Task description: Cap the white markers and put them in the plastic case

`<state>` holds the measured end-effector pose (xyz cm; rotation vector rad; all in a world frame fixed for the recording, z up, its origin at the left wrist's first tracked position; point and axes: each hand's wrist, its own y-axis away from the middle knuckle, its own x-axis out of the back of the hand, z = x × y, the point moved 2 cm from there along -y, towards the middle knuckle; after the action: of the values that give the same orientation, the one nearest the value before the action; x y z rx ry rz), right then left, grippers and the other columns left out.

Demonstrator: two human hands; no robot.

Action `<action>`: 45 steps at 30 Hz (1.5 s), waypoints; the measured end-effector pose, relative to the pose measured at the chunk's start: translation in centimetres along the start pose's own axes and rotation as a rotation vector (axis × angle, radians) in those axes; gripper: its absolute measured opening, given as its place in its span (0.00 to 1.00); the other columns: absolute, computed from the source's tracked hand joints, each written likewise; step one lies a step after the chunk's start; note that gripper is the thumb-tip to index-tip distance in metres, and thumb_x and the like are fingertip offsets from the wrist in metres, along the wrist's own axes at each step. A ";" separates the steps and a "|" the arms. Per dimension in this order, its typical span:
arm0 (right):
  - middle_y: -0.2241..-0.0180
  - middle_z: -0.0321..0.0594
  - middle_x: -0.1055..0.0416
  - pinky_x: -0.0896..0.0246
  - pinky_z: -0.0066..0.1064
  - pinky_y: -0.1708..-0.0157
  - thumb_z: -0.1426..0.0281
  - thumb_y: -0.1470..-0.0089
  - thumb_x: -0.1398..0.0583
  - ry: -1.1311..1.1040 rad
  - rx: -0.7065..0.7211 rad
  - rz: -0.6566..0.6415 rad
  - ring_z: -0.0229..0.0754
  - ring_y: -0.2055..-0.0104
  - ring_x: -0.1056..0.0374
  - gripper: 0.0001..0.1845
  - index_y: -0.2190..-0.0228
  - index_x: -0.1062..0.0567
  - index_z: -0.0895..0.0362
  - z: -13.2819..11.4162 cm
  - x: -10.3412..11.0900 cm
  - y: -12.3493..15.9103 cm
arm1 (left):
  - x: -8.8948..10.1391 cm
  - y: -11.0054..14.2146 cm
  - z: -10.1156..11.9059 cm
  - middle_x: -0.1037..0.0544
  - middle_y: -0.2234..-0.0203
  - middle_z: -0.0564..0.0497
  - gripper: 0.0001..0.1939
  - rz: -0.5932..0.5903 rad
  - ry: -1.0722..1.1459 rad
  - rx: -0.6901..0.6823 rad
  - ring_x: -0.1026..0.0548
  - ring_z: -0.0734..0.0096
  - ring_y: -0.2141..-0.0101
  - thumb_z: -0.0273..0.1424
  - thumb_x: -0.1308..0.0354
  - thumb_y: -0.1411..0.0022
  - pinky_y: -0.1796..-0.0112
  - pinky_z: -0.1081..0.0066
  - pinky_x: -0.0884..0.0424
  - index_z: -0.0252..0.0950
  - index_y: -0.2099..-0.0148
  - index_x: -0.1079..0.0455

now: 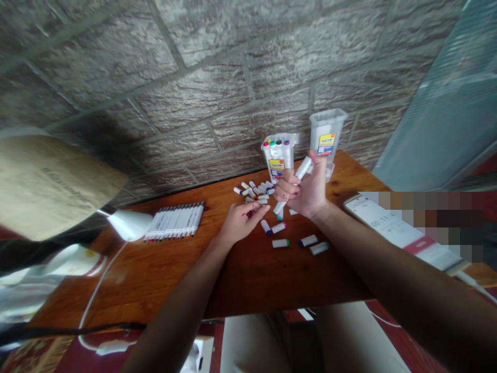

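A white marker with a teal end sits slanted in my right hand, fingers wrapped round it. Just left of its lower end is my left hand, palm down, with its fingers stretched out and low over the table. Nothing clearly shows between them, and a small red mark is on this hand. Short white marker caps with coloured ends lie scattered around and behind both hands. On the left, several white markers form a neat side-by-side row.
Behind my hands stands a clear marker box with several markers upright in it. Another clear box is to its right, against the stone-look wall. A phone lies at right; a white lamp and cable are at left.
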<state>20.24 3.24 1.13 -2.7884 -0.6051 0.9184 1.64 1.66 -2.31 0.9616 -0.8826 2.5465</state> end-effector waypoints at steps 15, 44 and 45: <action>0.84 0.31 0.49 0.46 0.31 0.74 0.31 0.49 0.55 -0.118 -0.117 0.003 0.36 0.79 0.50 0.38 0.83 0.41 0.53 1.2 -1.6 -0.1 | -0.2 0.1 -0.3 0.19 0.74 0.51 0.13 0.017 0.071 -0.058 0.27 0.75 0.78 0.40 0.36 0.37 0.75 0.75 0.33 0.34 0.59 0.23; 0.82 0.30 0.41 0.53 0.25 0.82 0.36 0.46 0.47 -0.001 -0.117 0.290 0.33 0.83 0.48 0.33 0.77 0.40 0.53 2.2 -1.3 -0.6 | 0.2 -0.1 -1.2 0.16 0.63 0.47 0.13 0.138 0.009 -0.044 0.19 0.66 0.64 0.38 0.45 0.30 0.60 0.70 0.24 0.36 0.56 0.23; 0.83 0.29 0.43 0.57 0.25 0.84 0.36 0.46 0.48 0.012 -0.122 0.269 0.33 0.84 0.51 0.33 0.77 0.40 0.53 2.3 -1.3 -0.6 | 0.2 -0.1 -1.1 0.16 0.64 0.47 0.13 0.139 0.011 -0.047 0.19 0.67 0.64 0.38 0.45 0.30 0.61 0.70 0.24 0.36 0.56 0.23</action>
<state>17.75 3.30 0.14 -3.0358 -0.2971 0.9391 1.03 2.48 -2.81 0.9004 -1.0350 2.6297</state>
